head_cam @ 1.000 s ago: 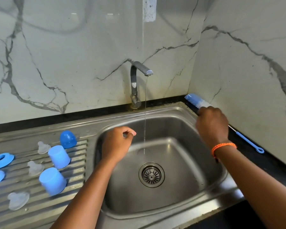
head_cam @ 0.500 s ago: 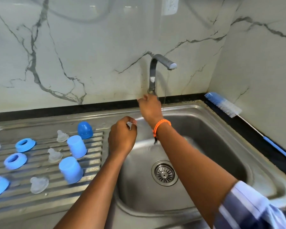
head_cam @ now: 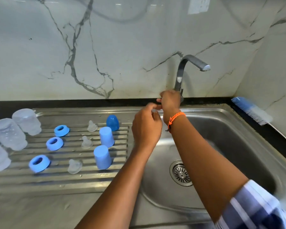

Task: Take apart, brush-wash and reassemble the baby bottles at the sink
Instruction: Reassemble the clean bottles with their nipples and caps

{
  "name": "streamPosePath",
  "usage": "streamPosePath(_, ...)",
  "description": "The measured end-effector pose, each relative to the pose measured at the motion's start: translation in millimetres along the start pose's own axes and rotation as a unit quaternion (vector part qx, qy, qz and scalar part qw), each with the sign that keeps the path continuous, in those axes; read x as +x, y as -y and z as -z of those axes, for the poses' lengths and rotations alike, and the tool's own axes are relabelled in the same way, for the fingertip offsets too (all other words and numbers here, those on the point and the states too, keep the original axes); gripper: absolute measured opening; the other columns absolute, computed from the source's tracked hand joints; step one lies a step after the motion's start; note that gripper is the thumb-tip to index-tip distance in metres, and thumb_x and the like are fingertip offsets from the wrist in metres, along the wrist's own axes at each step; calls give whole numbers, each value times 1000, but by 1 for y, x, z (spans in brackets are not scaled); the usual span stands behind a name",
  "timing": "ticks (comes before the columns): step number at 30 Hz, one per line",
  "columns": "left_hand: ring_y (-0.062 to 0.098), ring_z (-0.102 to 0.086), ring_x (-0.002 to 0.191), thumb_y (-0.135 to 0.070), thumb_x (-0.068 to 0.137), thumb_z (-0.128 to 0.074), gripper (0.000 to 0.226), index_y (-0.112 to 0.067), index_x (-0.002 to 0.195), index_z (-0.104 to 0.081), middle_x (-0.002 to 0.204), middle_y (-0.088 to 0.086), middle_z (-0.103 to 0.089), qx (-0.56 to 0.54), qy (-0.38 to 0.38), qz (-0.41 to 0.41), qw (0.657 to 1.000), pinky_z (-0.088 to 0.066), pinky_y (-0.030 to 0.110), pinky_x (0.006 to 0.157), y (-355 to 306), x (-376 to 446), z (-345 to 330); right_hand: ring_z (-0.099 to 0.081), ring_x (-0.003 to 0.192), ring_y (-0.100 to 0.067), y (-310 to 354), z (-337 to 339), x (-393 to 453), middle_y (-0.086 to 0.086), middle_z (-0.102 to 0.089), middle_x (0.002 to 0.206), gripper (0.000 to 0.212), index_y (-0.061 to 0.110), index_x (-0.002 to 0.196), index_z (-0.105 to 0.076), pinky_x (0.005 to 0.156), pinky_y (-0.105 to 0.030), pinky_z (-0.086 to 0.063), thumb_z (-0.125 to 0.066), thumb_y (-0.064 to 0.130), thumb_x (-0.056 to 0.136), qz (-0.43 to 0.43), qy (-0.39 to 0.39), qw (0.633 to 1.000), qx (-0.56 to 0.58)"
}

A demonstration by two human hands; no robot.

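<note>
Right hand (head_cam: 170, 100) is gripping the tap (head_cam: 182, 75) base; left hand (head_cam: 146, 128) is hovering beside it, fingers loosely curled, holding nothing; bottle parts are sitting on the drainboard (head_cam: 73, 179).

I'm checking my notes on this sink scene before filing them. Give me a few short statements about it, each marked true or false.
1. The bottle brush lies on the counter right of the sink. True.
2. Water streams from the tap. False: no stream shows.
3. Three blue rings lie on the drainboard. True.
4. The right hand holds the brush. False: it is at the tap's base.
5. The clear bottles stand inside the sink. False: they stand at the drainboard's left end.
</note>
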State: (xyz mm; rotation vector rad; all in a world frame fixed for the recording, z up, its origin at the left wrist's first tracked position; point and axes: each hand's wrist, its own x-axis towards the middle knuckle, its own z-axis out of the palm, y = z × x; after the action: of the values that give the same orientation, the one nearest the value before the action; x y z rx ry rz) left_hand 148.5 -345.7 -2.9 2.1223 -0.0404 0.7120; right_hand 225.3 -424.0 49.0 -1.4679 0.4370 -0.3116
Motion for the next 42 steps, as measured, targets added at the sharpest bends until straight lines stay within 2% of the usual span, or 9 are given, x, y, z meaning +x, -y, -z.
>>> streamPosePath(7, 6, -63, 66, -15, 91, -61, 22, -31, 90, -76, 72, -15, -68, -54, -46, -33, 997, -47, 26, 60, -10, 16, 95, -66, 63, -8, -3, -13, -88, 7, -71, 63, 21, 18, 70, -74, 63, -35, -53, -63, 10, 86, 173, 107, 973, -112)
streamPosePath(10, 4, -62, 61, -15, 90, -63, 20, -29, 89, -78, 69, -16, -69, -46, -42, -60, 996, -49, 28, 60, 13, 15, 152, -72, 75, -27, -1, -26, -132, -7, -75, 73, 12, 9, 84, -78, 76, -47, -60, -67, 7, 89, 244, 162, 947, -135)
streamPosePath(13, 8, -70, 74, -13, 91, -61, 21, -26, 91, -78, 83, -11, -77, -60, -24, -65, 996, -58, 37, 73, 56, 6, 209, -70, 74, -16, -2, -38, -182, -1, -76, 77, 9, 11, 88, -79, 74, -38, -59, -73, 5, 88, 312, 220, 914, -141)
streamPosePath(19, 18, -75, 91, -32, 94, -64, 15, -34, 98, -77, 95, -12, -78, 32, 113, 17, 993, -61, 56, 84, 159, -10, 292, -67, 99, -23, -29, -63, -254, 2, -77, 93, 16, 24, 92, -81, 86, -39, -54, -67, 18, 90, 401, 295, 776, -386)
streamPosePath(29, -4, -68, 79, -51, 74, -89, 32, -53, 98, -69, 93, -38, -68, 173, 191, 19, 966, -57, 32, 69, 198, -22, 307, -49, 122, -27, -67, -73, -265, -2, -70, 109, 26, 23, 114, -72, 105, -45, -33, -67, 41, 96, 456, 209, 639, -583)
streamPosePath(34, 1, -66, 77, -50, 72, -91, 38, -53, 103, -69, 95, -31, -70, 218, 180, 34, 959, -50, 27, 64, 200, -24, 311, -53, 113, -26, -74, -77, -270, 0, -68, 107, 15, 25, 110, -64, 101, -42, -35, -63, 20, 96, 462, 217, 649, -564)
streamPosePath(36, 5, -70, 81, -45, 78, -88, 31, -50, 104, -73, 98, -25, -73, 170, 156, 43, 972, -56, 31, 70, 196, -24, 309, -56, 109, -25, -73, -78, -268, -2, -64, 110, 13, 21, 109, -62, 97, -41, -41, -61, 22, 97, 461, 234, 694, -501)
streamPosePath(39, 20, -77, 90, -32, 92, -80, 20, -37, 111, -78, 108, -10, -78, -90, 120, 88, 985, -63, 36, 73, 184, -23, 305, -59, 83, -22, -71, -76, -267, -1, -64, 90, 11, 16, 99, -54, 76, -40, -46, -62, 22, 95, 416, 255, 796, -357)
streamPosePath(42, 40, -77, 94, -26, 99, -71, 21, -23, 119, -77, 115, 10, -77, -293, 146, 156, 932, -65, 40, 74, 172, -28, 300, -61, 68, -17, -71, -75, -265, 6, -60, 74, 16, 21, 94, -49, 64, -39, -50, -65, 24, 93, 378, 249, 846, -281)
